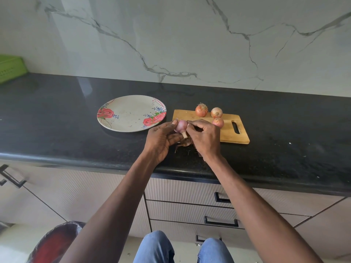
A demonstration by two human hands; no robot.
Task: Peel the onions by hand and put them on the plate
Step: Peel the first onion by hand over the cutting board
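Note:
A pale pink, mostly peeled onion (181, 126) sits between both hands above the counter's front part. My left hand (161, 141) cradles it from the left and below, fingers curled round it. My right hand (204, 137) pinches at its top right side. Brown skin (183, 144) hangs under the onion between the hands. Three unpeeled onions (201, 110) (216, 112) (218, 122) lie on the wooden cutting board (233, 137). The floral plate (131, 113) stands to the left of the board with nothing on it.
The black counter (76, 130) runs left to right, with a marble wall behind. A green basket (10, 68) stands at the far left. Drawers (190, 211) lie below the counter edge, and a lined bin (55, 242) stands on the floor at lower left.

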